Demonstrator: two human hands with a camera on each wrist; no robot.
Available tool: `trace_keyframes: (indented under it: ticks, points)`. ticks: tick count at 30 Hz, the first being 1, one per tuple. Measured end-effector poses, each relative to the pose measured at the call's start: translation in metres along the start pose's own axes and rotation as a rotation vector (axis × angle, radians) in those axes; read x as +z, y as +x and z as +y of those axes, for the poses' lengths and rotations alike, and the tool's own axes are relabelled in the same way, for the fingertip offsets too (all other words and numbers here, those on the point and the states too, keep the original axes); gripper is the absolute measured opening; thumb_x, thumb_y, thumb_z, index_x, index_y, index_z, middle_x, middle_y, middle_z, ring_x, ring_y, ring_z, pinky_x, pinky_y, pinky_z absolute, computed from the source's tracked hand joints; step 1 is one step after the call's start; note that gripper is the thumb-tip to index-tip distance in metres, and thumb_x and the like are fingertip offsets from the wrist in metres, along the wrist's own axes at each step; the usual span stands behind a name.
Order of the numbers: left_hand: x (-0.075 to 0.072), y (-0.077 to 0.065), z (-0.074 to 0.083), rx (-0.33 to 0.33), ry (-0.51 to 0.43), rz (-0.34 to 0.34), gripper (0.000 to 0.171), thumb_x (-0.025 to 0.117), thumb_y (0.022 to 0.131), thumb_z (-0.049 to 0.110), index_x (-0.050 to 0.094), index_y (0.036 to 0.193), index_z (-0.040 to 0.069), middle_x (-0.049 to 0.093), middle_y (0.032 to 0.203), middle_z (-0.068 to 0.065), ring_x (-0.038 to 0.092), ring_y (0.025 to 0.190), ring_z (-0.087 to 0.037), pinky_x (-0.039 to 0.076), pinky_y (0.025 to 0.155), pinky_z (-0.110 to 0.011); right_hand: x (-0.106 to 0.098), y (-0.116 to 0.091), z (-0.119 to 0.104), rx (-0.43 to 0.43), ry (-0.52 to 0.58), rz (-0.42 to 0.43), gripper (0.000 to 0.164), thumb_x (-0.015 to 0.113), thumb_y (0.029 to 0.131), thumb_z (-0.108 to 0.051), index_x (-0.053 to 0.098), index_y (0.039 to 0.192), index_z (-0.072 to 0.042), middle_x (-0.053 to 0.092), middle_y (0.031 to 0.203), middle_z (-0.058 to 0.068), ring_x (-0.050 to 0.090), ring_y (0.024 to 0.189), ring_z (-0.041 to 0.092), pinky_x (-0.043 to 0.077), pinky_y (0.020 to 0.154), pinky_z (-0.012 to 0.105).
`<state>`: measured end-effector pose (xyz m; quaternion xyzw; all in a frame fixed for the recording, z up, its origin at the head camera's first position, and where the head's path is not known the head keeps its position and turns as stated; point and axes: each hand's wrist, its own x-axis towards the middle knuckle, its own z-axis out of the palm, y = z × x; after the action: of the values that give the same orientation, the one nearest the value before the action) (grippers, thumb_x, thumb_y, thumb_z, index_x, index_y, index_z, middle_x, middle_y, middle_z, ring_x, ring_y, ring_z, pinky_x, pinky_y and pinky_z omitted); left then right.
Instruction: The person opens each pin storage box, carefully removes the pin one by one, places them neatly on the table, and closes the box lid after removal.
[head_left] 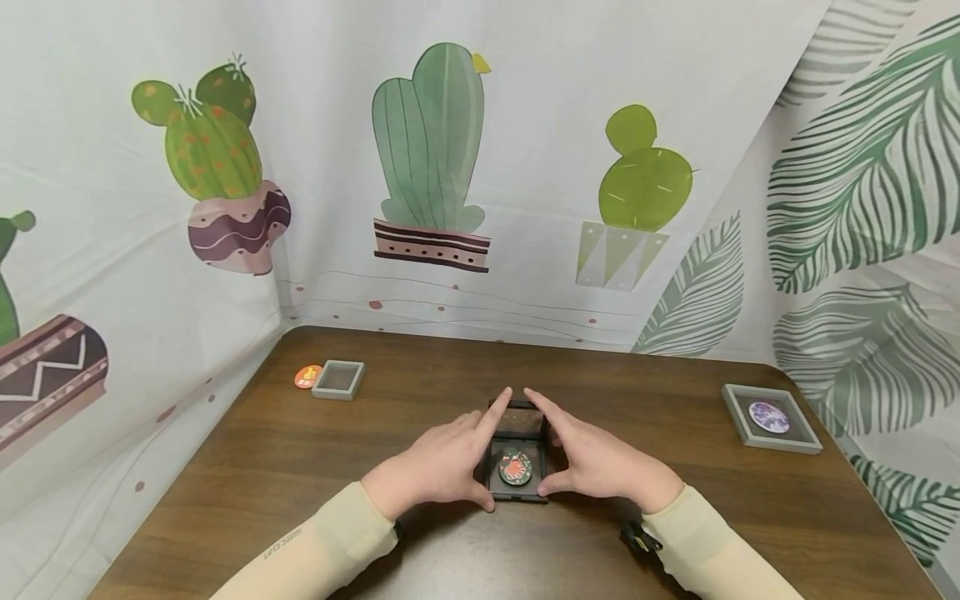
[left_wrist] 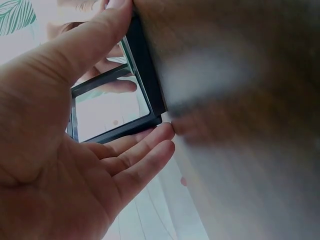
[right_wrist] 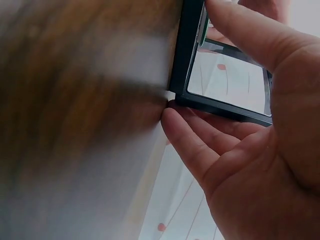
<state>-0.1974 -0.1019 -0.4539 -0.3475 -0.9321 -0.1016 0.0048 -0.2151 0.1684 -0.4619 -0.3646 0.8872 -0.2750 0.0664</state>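
Pale-sleeved left hand [head_left: 438,460] and right hand [head_left: 603,460] grasp an open black case [head_left: 519,423] containing a green-rimmed disc [head_left: 515,468].

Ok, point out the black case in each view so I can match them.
Head: the black case sits lower middle, between left hand and right hand.
Left wrist: black case upper left of centre, partly behind left hand.
Right wrist: black case upper right of centre, partly behind right hand.
Shared landmark: the brown table.

Two hands [head_left: 438,458] [head_left: 603,462], one black case [head_left: 519,498], two gray frames [head_left: 333,395] [head_left: 783,447] and three round discs [head_left: 515,468] [head_left: 769,417] [head_left: 304,377] are showing. Four painted cactuses [head_left: 429,142] [head_left: 213,150] [head_left: 641,187] [head_left: 6,287] are showing too.
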Motion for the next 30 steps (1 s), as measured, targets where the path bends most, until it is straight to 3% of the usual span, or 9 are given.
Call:
trace_keyframes:
  ticks: [10,20,30]
  points:
    - [-0.0012,-0.0010,0.0014,0.001,-0.003,-0.006,0.153,0.087,0.054,0.064,-0.020,0.155,0.020,0.051,0.134,-0.022,0.051,0.122,-0.033,0.050,0.088,-0.044,-0.0020,-0.0014,-0.0009,-0.024,-0.101,0.019,0.116,0.081,0.079,-0.042,-0.004,0.158,-0.034,0.033,0.154,-0.002,0.057,0.110,0.011,0.049,0.089,0.034]
    - [0.0002,-0.0010,-0.0001,0.000,-0.010,-0.012,0.153,0.086,0.055,0.065,-0.021,0.154,0.021,0.052,0.133,-0.020,0.052,0.120,-0.031,0.051,0.086,-0.042,-0.0032,-0.0007,-0.0035,-0.010,-0.100,0.008,0.118,0.082,0.078,-0.042,-0.003,0.158,-0.032,0.029,0.155,-0.003,0.054,0.115,0.012,0.048,0.091,0.034]
    - [0.0002,-0.0007,-0.0004,0.001,-0.014,-0.016,0.152,0.086,0.056,0.064,-0.021,0.154,0.021,0.050,0.135,-0.021,0.051,0.121,-0.031,0.051,0.087,-0.042,-0.0028,-0.0005,-0.0034,-0.022,-0.090,0.010,0.122,0.084,0.075,-0.042,-0.005,0.158,-0.032,0.036,0.153,0.002,0.055,0.114,0.013,0.048,0.090,0.034]
